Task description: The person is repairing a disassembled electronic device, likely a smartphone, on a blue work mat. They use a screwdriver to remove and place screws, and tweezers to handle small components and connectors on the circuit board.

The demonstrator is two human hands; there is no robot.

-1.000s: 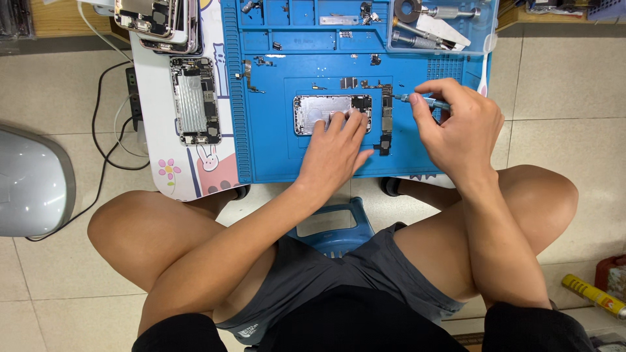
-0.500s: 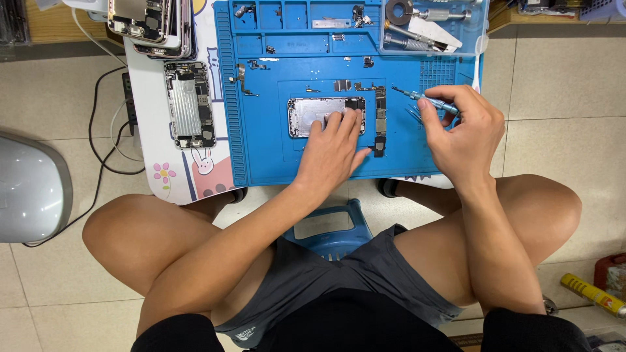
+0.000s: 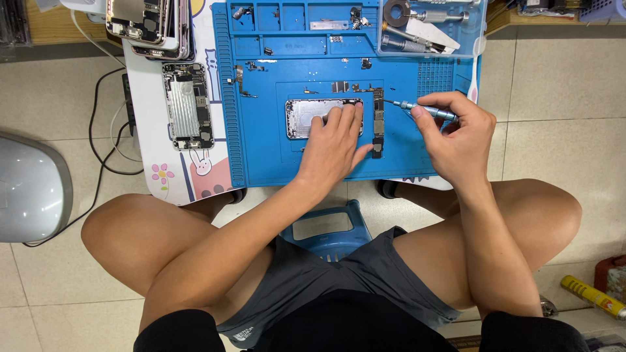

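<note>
Plainly, the blue repair mat (image 3: 261, 156) was the biggest thing before me, lying on the low white table (image 3: 147, 117) and running close to its near edge. On the mat lay the open phone shell (image 3: 306, 117), and my left hand (image 3: 336, 140) was pressed flat over its right end, fingers spread, pinning it rather than gripping it. Just beside it sat the long circuit board (image 3: 378, 120), my thumb near its lower end. My right hand (image 3: 456, 140) was closed around the small screwdriver (image 3: 424, 109), its tip pointing at the top of that board.

I judged the main risk was the tip slipping and gouging the board, since only my fingers steadied the tool. Tiny screws and brackets (image 3: 339, 86) lay loose just above the shell; a sweep of my wrist could have scattered them off the mat. Room was tight on the right, with the clear parts tray (image 3: 479, 45) near my knuckles. To the left, another stripped phone (image 3: 188, 104) lay well apart.
</note>
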